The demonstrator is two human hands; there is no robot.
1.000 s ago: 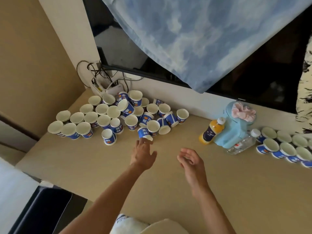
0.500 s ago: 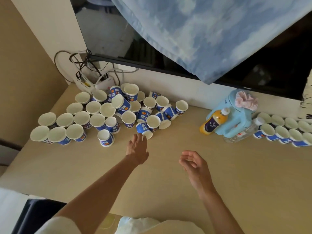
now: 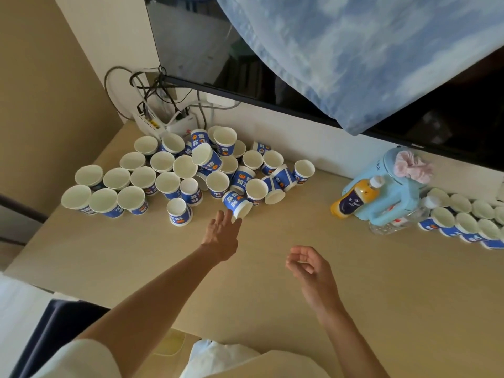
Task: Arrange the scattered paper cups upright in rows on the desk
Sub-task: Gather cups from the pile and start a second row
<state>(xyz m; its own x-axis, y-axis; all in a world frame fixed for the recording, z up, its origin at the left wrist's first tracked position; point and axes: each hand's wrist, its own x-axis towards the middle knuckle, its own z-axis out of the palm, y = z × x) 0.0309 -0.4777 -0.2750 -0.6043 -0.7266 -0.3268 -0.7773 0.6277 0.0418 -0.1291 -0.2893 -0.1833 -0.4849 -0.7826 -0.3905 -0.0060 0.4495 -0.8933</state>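
A heap of blue-and-white paper cups [image 3: 188, 170] covers the desk's back left; several stand upright in rough rows on the left, others lie tipped or stacked in the middle. One tipped cup [image 3: 236, 204] lies on its side at the heap's front edge. My left hand [image 3: 222, 236] stretches toward it with straight fingers, fingertips just at its rim, holding nothing. My right hand [image 3: 308, 267] hovers over the bare desk [image 3: 272, 309] with loosely curled fingers, empty. More upright cups [image 3: 463, 216] stand in rows at the far right.
A light blue jug [image 3: 392, 192] with a pink cloth on top, an orange drink bottle [image 3: 354, 199] and a clear bottle [image 3: 395, 222] sit right of centre. A router and cables [image 3: 166, 118] fill the back left corner. A dark screen with a blue cloth [image 3: 354, 50] hangs behind.
My left hand stays reaching at the tipped front cup, fingers now straighter. The view has shifted, showing more of the left cups. My right hand stays hovering, fingers curling slightly.
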